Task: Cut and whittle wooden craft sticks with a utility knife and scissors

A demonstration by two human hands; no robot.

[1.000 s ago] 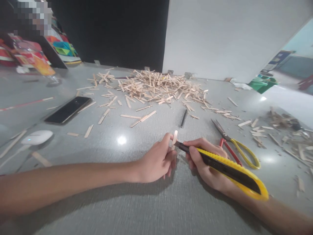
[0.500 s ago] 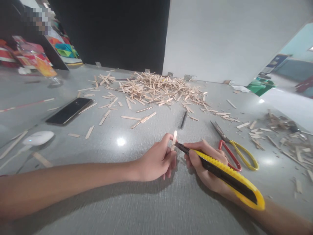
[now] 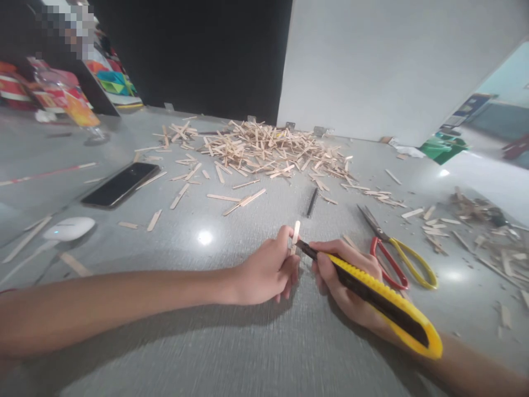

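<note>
Between the thumb and fingers of my left hand [image 3: 270,270], a short wooden craft stick [image 3: 296,232] stands upright with its rounded end on top. My right hand [image 3: 351,275] is wrapped round a yellow and black box cutter [image 3: 380,300]. The cutter's dark blade reaches the edge of the stick just above my left thumb; whether it has cut in, I cannot tell. Scissors [image 3: 394,251] with one red and one yellow handle lie on the table beyond my right hand. A dark pen-like rod [image 3: 312,203] rests ahead of my hands.
A heap of craft sticks [image 3: 264,146] lies at the back before black and white panels. On the left are a phone [image 3: 119,184], a white corded device [image 3: 69,229] and a bottle [image 3: 74,105]. Wood scraps [image 3: 475,209] litter the right side. A person is at the far left.
The view has shifted slightly. The box cutter's rear end sits a little lower and further left, its tip staying at the craft stick. Both grips are unchanged.
</note>
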